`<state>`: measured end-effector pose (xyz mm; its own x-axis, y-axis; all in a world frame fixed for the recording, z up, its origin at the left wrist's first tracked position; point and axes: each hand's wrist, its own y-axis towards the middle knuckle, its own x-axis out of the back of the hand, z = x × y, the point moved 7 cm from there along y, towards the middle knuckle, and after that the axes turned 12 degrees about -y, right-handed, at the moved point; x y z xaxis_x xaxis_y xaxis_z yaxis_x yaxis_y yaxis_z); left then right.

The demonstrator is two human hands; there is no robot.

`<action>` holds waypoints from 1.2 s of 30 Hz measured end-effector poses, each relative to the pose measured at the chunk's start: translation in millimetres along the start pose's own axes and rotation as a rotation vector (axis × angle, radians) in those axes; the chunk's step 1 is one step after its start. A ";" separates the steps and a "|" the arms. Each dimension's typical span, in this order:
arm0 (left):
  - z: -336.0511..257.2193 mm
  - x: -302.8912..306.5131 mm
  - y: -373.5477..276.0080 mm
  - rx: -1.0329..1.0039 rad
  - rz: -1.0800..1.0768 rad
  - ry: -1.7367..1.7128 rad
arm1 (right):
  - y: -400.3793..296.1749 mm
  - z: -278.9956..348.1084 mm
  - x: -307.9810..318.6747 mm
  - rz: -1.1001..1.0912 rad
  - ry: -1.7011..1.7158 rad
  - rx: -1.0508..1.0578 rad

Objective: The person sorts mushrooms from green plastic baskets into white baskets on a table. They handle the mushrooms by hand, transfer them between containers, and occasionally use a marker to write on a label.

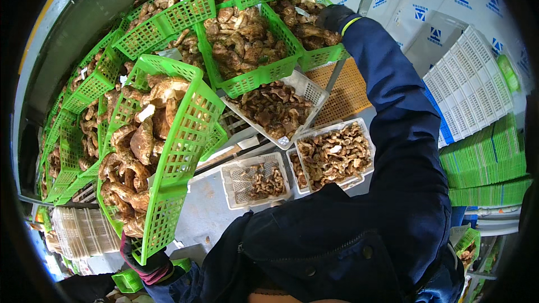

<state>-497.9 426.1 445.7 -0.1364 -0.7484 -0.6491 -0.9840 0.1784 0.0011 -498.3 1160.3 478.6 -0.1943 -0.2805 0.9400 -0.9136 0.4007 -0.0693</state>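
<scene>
My left hand, in a black and dark red glove, grips the lower end of a green plastic basket. Large brown mushrooms fill this basket, which is tilted. At the upper right my right hand, in a black glove, lies at the edge of another green basket of mushrooms; its fingers are partly hidden. Between the two stands a full green basket, over the edge of a white basket of smaller, darker mushrooms.
Two smaller white baskets of small mushrooms stand in front of me. More green baskets of mushrooms line the left and top. White baskets and green baskets are stacked at right, with another white stack at lower left.
</scene>
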 end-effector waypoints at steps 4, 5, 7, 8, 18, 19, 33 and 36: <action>3.9 -2.6 7.4 -0.057 -0.047 0.108 | -6.1 8.7 -26.4 -0.080 -0.001 -0.060; 2.8 -1.9 8.2 -0.070 -0.023 0.163 | -5.5 7.3 -29.5 -0.093 -0.003 -0.072; 7.2 -6.0 10.2 0.024 0.086 0.063 | -3.7 5.9 -32.5 -0.107 -0.007 -0.089; 8.6 -5.4 10.0 0.037 0.056 0.008 | -1.5 6.0 -32.0 -0.113 -0.009 -0.097; 0.3 9.4 9.5 -0.116 -0.019 0.119 | -13.5 -12.0 -11.0 -0.292 0.043 0.023; -0.2 8.1 9.4 -0.112 0.011 0.160 | -16.9 -9.5 -5.8 -0.347 0.012 0.081; 2.5 24.6 10.9 0.078 0.034 -0.094 | -6.7 8.9 -39.5 -0.134 0.100 0.003; 4.0 6.7 6.8 0.082 0.041 -0.074 | -6.0 11.5 -39.3 -0.208 0.088 -0.021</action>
<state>-505.0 424.9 438.3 -0.1644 -0.6908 -0.7041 -0.9647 0.2616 -0.0314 -489.3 1158.9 438.3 0.0302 -0.2818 0.9590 -0.9231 0.3602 0.1349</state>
